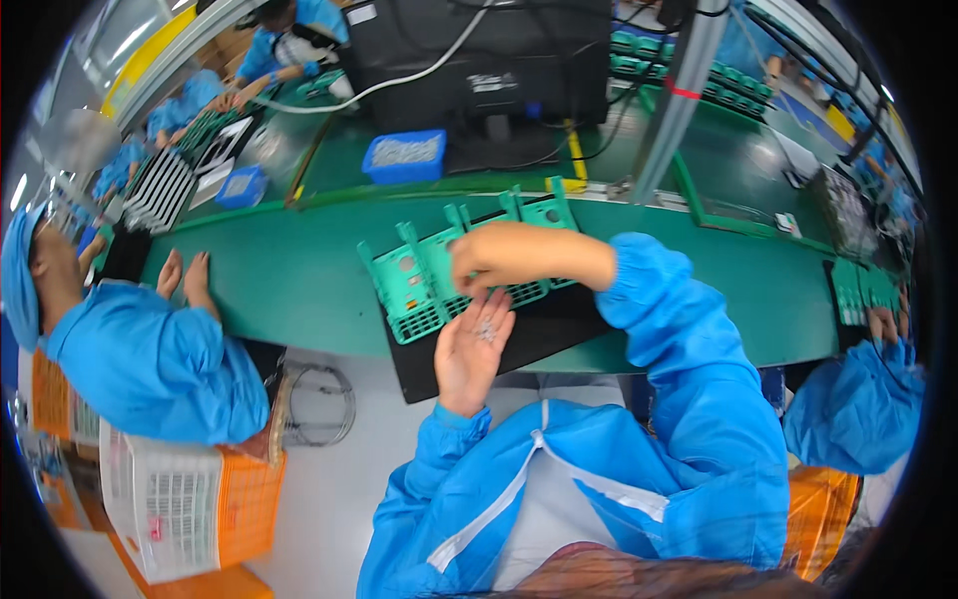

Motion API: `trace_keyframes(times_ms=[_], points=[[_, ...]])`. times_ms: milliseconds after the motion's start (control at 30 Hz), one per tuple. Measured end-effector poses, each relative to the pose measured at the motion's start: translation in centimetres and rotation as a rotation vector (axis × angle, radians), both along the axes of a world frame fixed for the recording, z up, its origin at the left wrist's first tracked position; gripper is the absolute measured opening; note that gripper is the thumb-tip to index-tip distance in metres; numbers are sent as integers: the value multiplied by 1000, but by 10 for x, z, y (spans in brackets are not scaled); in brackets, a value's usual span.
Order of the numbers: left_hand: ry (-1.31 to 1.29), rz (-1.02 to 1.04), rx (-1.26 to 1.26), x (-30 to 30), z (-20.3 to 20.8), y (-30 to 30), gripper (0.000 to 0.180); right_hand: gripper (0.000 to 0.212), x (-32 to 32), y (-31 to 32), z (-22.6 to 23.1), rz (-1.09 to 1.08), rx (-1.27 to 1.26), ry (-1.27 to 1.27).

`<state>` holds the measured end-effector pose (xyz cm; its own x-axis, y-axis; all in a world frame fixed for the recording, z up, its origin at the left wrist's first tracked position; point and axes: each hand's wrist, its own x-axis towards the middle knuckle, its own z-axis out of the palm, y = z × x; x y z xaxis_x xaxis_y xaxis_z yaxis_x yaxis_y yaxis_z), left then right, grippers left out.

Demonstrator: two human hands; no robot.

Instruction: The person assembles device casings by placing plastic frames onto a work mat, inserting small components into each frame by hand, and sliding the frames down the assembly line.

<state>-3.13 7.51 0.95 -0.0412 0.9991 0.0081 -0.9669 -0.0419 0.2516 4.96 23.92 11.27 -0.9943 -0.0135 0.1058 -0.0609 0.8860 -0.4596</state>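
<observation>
My left hand (469, 361) is palm up in front of the green frames, its fingers extended, holding a small pile of tiny silvery parts (486, 330). Just above its fingertips is my right hand (499, 254), fingers bent downward and pressed together; whatever they pinch is hidden. A row of green plastic frames (407, 284) with grid-like front edges and upright prongs lies on a black mat (419, 365). My right hand and forearm cover part of the middle frames. The leftmost one shows small fittings inside.
A blue bin (404, 157) of small pale parts stands behind the frames, near a dark monitor (479, 70). At left, a co-worker (160, 349) rests their hands on the green bench (269, 260). Another co-worker (858, 399) handles green frames at right. A metal post (681, 100) rises beyond.
</observation>
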Motion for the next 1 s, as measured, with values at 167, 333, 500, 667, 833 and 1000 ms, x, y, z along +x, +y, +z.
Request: trace_keyframes(times_ms=[167,333,500,667,833,1000], points=[[22,9,-16,-2,6,-2,54,16,28,-17,-6,-30,55,82],[24,38,-11,-5,-4,-5,53,19,28,-36,-11,-96,108,57],[-70,5,116,-7,-6,-8,45,12,20,-39,-27,-30,199,105],[253,121,-148,-8,2,-19,34,12,19,-40,-17,-101,179,189],[452,183,-110,-14,-3,-24,20,10,14,-49,-8,-104,111,110],[449,202,-85,-21,1,-32,18,11,5,-57,-5,-103,109,99]])
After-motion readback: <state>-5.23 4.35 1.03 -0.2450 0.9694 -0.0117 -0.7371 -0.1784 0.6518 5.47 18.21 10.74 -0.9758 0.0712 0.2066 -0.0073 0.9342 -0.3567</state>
